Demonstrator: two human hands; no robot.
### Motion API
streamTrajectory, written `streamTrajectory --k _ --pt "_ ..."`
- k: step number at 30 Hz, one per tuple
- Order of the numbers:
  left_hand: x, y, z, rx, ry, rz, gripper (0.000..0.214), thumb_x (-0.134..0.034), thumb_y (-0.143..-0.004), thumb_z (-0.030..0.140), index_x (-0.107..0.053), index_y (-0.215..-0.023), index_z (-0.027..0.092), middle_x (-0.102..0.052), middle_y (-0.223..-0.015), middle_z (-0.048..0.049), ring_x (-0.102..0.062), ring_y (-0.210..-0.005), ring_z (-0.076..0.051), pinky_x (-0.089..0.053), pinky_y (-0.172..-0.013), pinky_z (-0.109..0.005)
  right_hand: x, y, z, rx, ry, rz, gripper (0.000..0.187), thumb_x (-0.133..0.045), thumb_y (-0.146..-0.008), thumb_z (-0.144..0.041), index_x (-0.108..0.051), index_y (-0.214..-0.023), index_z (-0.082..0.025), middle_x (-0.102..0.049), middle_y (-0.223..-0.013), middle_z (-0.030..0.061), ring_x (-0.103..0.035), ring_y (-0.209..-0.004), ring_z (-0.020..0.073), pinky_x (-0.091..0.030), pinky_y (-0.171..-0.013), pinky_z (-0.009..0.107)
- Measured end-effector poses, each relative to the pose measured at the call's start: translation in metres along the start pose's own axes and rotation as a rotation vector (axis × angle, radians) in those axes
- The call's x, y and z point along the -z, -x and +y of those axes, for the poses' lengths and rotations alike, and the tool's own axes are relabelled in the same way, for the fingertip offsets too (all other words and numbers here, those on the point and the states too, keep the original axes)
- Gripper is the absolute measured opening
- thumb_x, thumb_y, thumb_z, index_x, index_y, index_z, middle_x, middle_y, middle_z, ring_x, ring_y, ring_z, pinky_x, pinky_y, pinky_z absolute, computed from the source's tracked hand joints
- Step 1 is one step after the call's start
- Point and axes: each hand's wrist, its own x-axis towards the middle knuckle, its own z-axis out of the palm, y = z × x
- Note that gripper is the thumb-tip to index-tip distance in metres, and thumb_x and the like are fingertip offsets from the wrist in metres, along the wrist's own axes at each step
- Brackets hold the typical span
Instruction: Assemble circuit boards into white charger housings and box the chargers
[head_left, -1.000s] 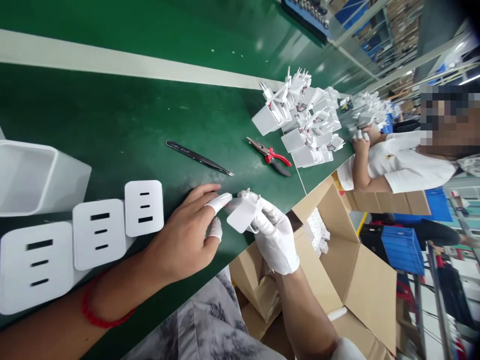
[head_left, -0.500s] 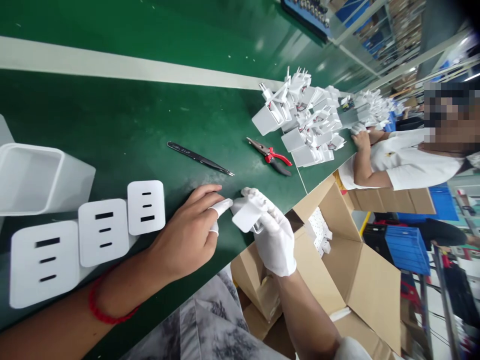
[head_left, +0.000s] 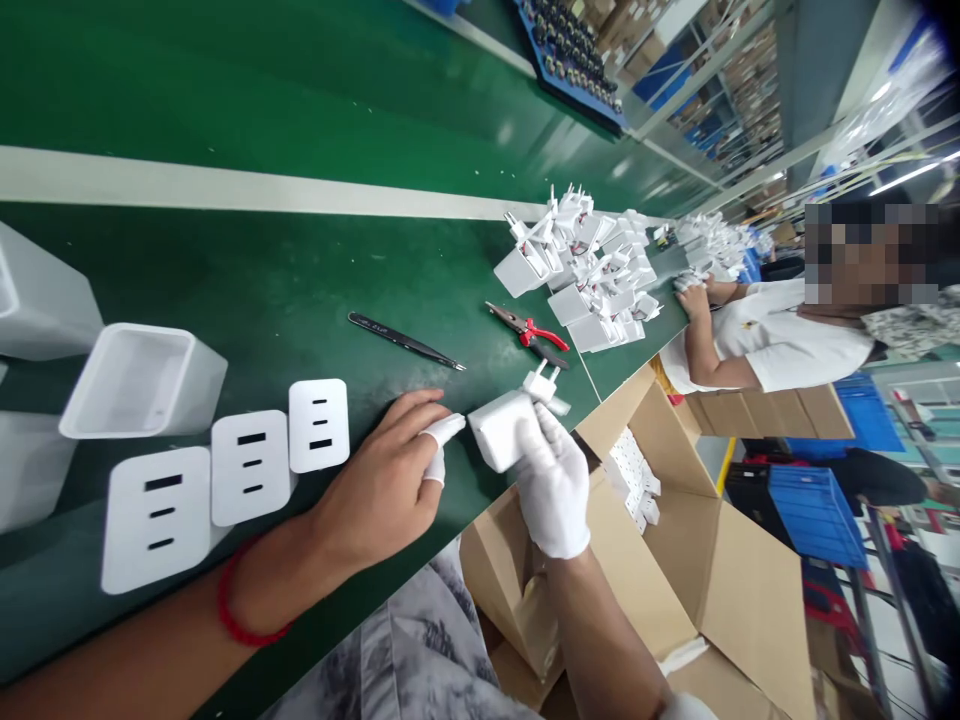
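Note:
My right hand (head_left: 553, 480), in a white glove, grips a white charger body with a plug (head_left: 510, 421) above the near edge of the green table. My left hand (head_left: 386, 480) is bare, with white cots on two fingertips. It lies on the table with its fingers curled, and one covered fingertip touches the charger's left end. Three white face plates with slots (head_left: 247, 465) stand in a row to the left of that hand.
Black tweezers (head_left: 405, 341) and red-handled pliers (head_left: 531, 334) lie farther out. A pile of white charger parts (head_left: 589, 270) sits beyond them, and white trays (head_left: 142, 380) at the left. An open cardboard box (head_left: 675, 540) stands below the table edge. Another person (head_left: 780, 340) works at the right.
My right hand has turned the charger, so its plug now points up and to the right. The view has shifted a little; my left hand has stayed beside the charger.

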Motion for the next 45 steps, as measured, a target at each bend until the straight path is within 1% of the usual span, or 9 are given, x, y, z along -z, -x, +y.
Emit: streamTrajectory --k 4,8,13,19,26,32,36,40,45 --pt "0.031 -0.003 0.032 -0.158 -0.137 0.087 0.021 -0.047 -0.076 0.001 -0.065 -0.073 0.011 -0.063 -0.117 -0.0197 -0.05 -0.127 -0.034 -0.05 -0.105 -0.049 -0.006 -0.014 -0.024 -0.314 -0.514 -0.042 0.025 -0.061 -0.086 -0.036 -0.073 -0.097 -0.017 -0.072 -0.088 0.005 -0.065 -0.067 0.0145 -0.058 -0.059 0.025" --pt "0.071 -0.012 0.032 -0.026 -0.426 0.0 0.01 -0.054 -0.071 0.014 -0.063 -0.072 0.016 -0.058 -0.124 -0.0195 -0.048 -0.122 -0.043 -0.048 -0.093 -0.063 -0.01 -0.025 -0.037 -0.399 -0.643 -0.173 0.024 -0.055 -0.09 -0.033 -0.073 -0.098 -0.021 -0.072 -0.087 0.0031 -0.064 -0.065 0.0108 -0.056 -0.055 0.018" --pt "0.088 -0.018 0.003 0.232 -0.521 -0.419 0.016 -0.055 -0.066 0.008 -0.065 -0.076 0.016 -0.061 -0.088 -0.0148 -0.061 -0.084 -0.037 -0.052 -0.072 -0.055 -0.021 -0.035 -0.041 -0.386 -0.597 -0.26 0.026 -0.055 -0.092 -0.035 -0.071 -0.107 -0.022 -0.071 -0.093 0.003 -0.065 -0.07 0.0116 -0.059 -0.061 0.021" --pt "0.098 -0.023 0.011 0.332 -0.462 -0.551 0.032 -0.051 -0.064 -0.004 -0.064 -0.087 0.013 -0.061 -0.099 -0.016 -0.06 -0.094 -0.035 -0.053 -0.073 -0.043 -0.05 -0.054 -0.055 -0.194 -0.445 -0.246 0.024 -0.065 -0.085 -0.035 -0.07 -0.106 -0.023 -0.072 -0.097 0.0024 -0.068 -0.081 0.0178 -0.061 -0.07 0.03" --pt "0.113 -0.026 0.005 0.389 -0.378 -0.594 0.038 -0.056 -0.058 -0.002 -0.063 -0.093 0.012 -0.06 -0.107 -0.0186 -0.062 -0.093 -0.032 -0.053 -0.07 -0.037 -0.149 -0.141 -0.099 0.564 0.355 -0.285 0.039 -0.056 -0.087 -0.031 -0.062 -0.123 -0.017 -0.067 -0.111 0.006 -0.061 -0.101 0.0216 -0.048 -0.096 0.036" --pt "0.102 -0.016 -0.005 0.35 -0.371 -0.511 0.043 -0.058 -0.065 0.006 -0.064 -0.107 0.012 -0.059 -0.118 -0.0206 -0.061 -0.099 -0.035 -0.053 -0.076 -0.044 -0.258 -0.192 -0.112 0.676 0.477 -0.25 0.055 -0.051 -0.086 -0.019 -0.049 -0.141 -0.014 -0.059 -0.117 0.012 -0.058 -0.104 0.0222 -0.045 -0.099 0.035" --pt "0.092 -0.015 -0.005 0.379 -0.389 -0.428 0.037 -0.05 -0.075 0.006 -0.066 -0.109 0.011 -0.061 -0.112 -0.0232 -0.063 -0.094 -0.035 -0.053 -0.071 -0.044 -0.294 -0.191 -0.1 0.687 0.521 -0.264 0.061 -0.049 -0.086 -0.017 -0.04 -0.147 -0.013 -0.05 -0.133 0.0151 -0.055 -0.116 0.0237 -0.045 -0.102 0.034" --pt "0.089 -0.016 -0.006 0.379 -0.49 -0.405 0.037 -0.045 -0.079 0.005 -0.067 -0.108 0.012 -0.063 -0.106 -0.0217 -0.064 -0.091 -0.033 -0.053 -0.068 -0.041 -0.286 -0.18 -0.098 0.715 0.566 -0.212 0.059 -0.049 -0.089 -0.02 -0.039 -0.148 -0.015 -0.049 -0.134 0.0143 -0.058 -0.113 0.022 -0.048 -0.099 0.032" --pt "0.109 -0.021 -0.005 0.306 -0.457 -0.541 0.041 -0.045 -0.074 0.0 -0.066 -0.107 0.012 -0.063 -0.115 -0.0207 -0.065 -0.096 -0.034 -0.055 -0.072 -0.043 -0.214 -0.161 -0.088 0.746 0.63 -0.117 0.056 -0.051 -0.091 -0.029 -0.044 -0.146 -0.022 -0.056 -0.128 0.0108 -0.062 -0.106 0.0207 -0.051 -0.094 0.03"
